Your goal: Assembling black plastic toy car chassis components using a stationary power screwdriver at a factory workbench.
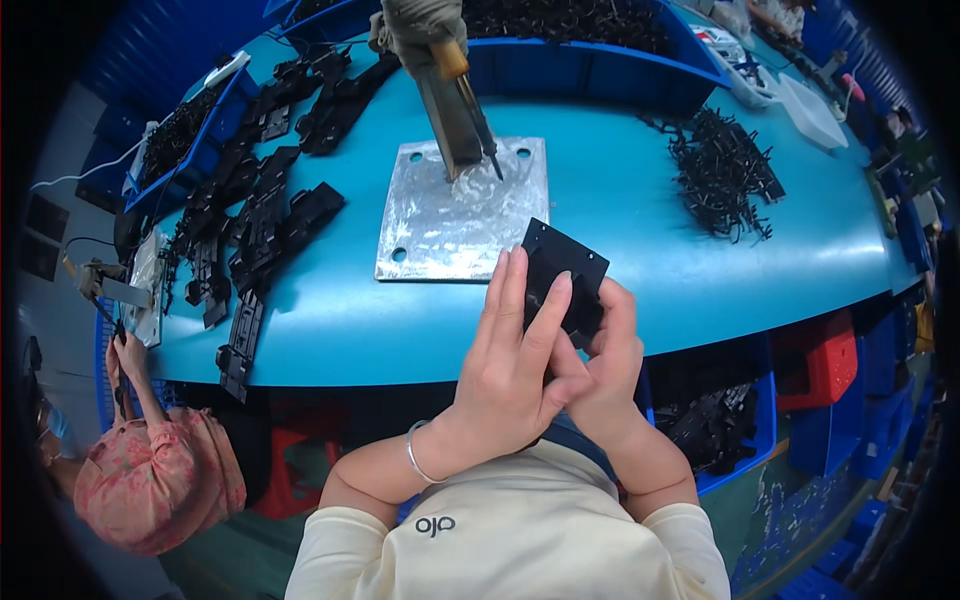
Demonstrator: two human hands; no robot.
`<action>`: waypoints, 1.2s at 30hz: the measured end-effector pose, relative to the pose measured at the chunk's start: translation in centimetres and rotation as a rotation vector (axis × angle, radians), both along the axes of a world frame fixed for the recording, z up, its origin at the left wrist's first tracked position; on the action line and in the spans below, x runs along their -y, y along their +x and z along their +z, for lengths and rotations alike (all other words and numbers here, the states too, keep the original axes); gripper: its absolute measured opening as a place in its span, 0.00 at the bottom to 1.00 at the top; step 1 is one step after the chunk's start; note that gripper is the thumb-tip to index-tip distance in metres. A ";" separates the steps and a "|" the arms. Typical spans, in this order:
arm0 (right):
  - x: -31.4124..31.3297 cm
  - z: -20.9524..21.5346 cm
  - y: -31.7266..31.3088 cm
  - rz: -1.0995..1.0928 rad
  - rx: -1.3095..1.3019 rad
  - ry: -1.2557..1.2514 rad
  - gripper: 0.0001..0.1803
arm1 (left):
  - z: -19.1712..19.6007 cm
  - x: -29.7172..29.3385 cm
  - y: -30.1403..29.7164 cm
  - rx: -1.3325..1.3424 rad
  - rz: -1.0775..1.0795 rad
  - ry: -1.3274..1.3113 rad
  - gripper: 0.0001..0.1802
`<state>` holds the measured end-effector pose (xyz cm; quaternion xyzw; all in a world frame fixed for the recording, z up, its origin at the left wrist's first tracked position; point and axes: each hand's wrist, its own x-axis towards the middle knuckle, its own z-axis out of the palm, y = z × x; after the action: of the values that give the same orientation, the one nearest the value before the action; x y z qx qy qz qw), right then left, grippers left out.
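Note:
A flat black plastic part with small holes near its upper corners is held up between both hands, over the bench's near edge. Along its left side and across its face lie the long, straight fingers of my left hand. My right hand grips the part from the right edge, fingers curled partly behind it. Just beyond stands a square silver metal plate with holes in its corners. A soldering-iron-like tool on a wrapped mount points its thin tip down over that plate.
Black plastic parts are strewn on the teal bench at left. A tangled pile of small black pieces lies at right. Blue bins stand at the back. At lower left a co-worker's hands work at another tool.

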<state>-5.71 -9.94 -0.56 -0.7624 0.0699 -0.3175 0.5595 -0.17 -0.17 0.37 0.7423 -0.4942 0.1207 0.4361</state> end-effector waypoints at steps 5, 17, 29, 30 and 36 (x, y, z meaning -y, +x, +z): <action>0.3 1.8 -0.6 0.189 -0.007 -0.214 0.29 | 0.0 -0.1 0.7 -0.159 -0.073 -0.081 0.42; 1.3 -1.3 4.5 -0.097 0.072 0.038 0.10 | -0.2 -0.1 1.5 -1.355 -0.174 -0.643 0.12; 2.0 -3.3 5.8 0.008 -0.159 -0.120 0.12 | -1.8 -0.8 6.1 -1.778 -0.191 -0.578 0.12; 2.0 -3.2 5.9 0.020 -0.199 -0.096 0.12 | -2.1 -0.9 6.4 -1.785 -0.182 -0.583 0.12; 2.1 -3.4 6.5 0.053 -0.289 -0.010 0.09 | -2.5 -0.7 8.7 -1.726 -0.245 -0.384 0.14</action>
<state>0.82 -12.04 -3.95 -0.8046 0.1277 -0.1899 0.5480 8.49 0.58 -2.10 0.4306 -0.0410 -0.4469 0.7830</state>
